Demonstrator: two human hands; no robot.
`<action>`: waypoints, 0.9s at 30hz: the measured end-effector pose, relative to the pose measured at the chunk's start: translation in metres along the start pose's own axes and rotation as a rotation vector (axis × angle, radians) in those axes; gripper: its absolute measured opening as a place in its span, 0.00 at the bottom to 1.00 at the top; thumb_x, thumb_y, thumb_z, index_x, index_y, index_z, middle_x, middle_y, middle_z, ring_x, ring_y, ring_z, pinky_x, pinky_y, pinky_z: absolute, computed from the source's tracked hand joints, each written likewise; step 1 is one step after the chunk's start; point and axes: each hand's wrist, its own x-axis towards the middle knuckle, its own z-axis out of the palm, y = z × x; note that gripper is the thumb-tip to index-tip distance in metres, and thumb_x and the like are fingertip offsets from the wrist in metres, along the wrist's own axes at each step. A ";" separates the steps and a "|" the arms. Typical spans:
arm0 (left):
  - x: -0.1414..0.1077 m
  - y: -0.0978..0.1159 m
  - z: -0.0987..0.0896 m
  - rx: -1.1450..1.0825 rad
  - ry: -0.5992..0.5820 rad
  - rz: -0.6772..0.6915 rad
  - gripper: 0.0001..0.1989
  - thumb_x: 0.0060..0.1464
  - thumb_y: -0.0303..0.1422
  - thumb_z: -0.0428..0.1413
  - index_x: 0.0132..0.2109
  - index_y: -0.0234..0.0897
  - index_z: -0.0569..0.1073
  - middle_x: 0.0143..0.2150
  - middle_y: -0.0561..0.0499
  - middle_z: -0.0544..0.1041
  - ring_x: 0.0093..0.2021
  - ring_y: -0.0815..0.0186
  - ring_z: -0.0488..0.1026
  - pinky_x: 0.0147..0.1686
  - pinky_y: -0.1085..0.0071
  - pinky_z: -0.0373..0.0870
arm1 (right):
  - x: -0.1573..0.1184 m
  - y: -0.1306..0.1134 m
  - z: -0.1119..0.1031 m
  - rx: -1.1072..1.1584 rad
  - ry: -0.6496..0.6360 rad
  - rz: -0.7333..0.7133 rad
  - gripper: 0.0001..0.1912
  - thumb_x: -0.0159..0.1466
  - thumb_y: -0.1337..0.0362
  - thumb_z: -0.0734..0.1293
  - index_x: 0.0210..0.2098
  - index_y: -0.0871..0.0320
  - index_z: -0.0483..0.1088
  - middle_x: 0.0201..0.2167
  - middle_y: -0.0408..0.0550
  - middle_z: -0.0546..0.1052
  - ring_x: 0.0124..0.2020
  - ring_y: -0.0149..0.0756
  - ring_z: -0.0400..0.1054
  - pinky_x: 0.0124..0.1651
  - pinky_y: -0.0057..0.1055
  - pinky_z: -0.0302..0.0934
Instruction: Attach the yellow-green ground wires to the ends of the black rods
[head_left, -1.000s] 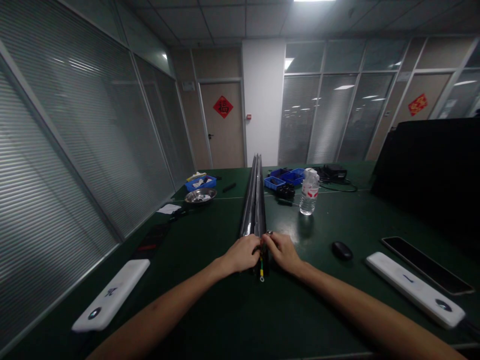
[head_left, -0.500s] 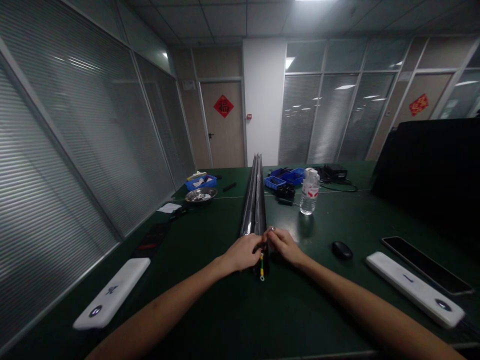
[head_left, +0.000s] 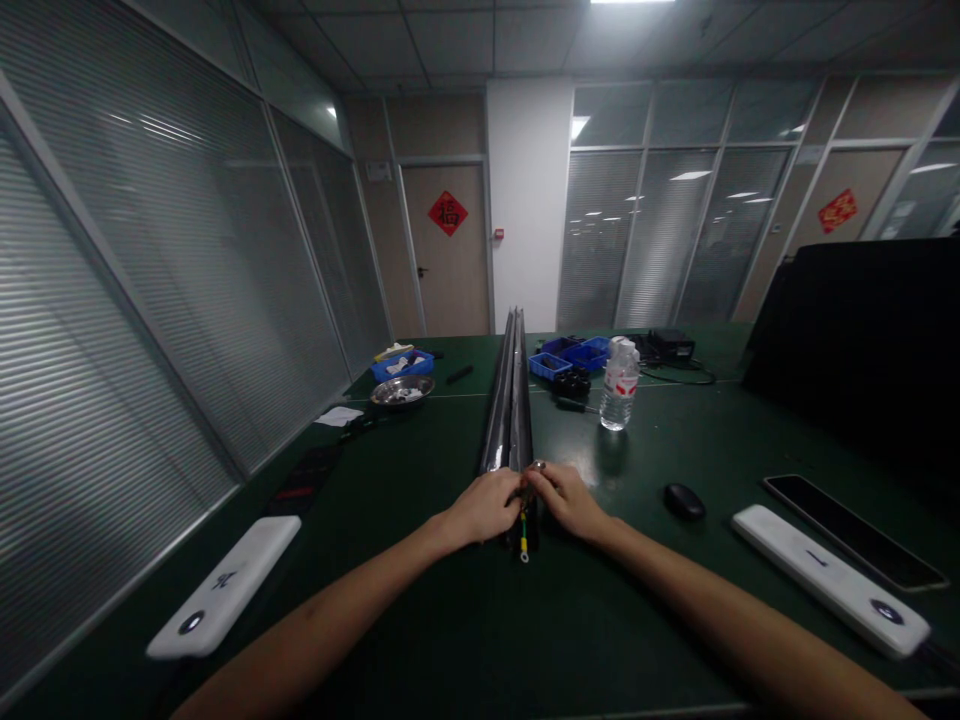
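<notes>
A long dark metal profile [head_left: 499,420] with a groove along its length runs away from me over the green table. At its near end my left hand [head_left: 486,505] is closed, fingers curled over the profile's end. My right hand [head_left: 568,500] meets it from the other side, thumb and fingers pinched together at the left fingertips. Whatever small piece lies between the fingers is hidden. Just below them hangs a short yellow-green wire [head_left: 524,543] with a ring terminal at its lower end.
To the right stand a water bottle [head_left: 619,388], a black mouse [head_left: 684,501], a phone [head_left: 855,530] and a white power bank [head_left: 829,580]. Blue bins [head_left: 550,365] sit behind. Leftward are a metal dish [head_left: 403,391], a blue tray [head_left: 405,366] and another white power bank [head_left: 225,588].
My right hand has shifted slightly left and its thumb now lies closer to the left fingertips. The left hand, the profile and the wire are nearly where they were.
</notes>
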 end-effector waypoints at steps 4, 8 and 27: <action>0.000 -0.001 0.001 0.007 -0.001 0.000 0.07 0.60 0.28 0.50 0.43 0.36 0.72 0.45 0.45 0.75 0.46 0.60 0.73 0.49 0.66 0.68 | -0.002 -0.007 0.003 -0.076 0.037 -0.013 0.19 0.74 0.55 0.56 0.35 0.58 0.70 0.30 0.46 0.73 0.31 0.34 0.66 0.36 0.30 0.58; 0.000 0.001 -0.001 0.002 -0.001 -0.018 0.07 0.60 0.28 0.50 0.43 0.36 0.72 0.45 0.45 0.75 0.45 0.61 0.73 0.49 0.67 0.69 | -0.003 -0.008 0.002 -0.030 0.035 0.011 0.19 0.73 0.54 0.57 0.35 0.59 0.70 0.30 0.46 0.73 0.31 0.34 0.66 0.36 0.29 0.59; -0.001 0.004 -0.002 -0.004 0.017 -0.034 0.06 0.62 0.32 0.51 0.40 0.37 0.72 0.43 0.48 0.75 0.42 0.62 0.73 0.44 0.68 0.69 | 0.002 0.000 -0.001 0.222 0.008 0.067 0.24 0.71 0.47 0.57 0.33 0.59 0.71 0.30 0.45 0.69 0.28 0.31 0.62 0.33 0.27 0.59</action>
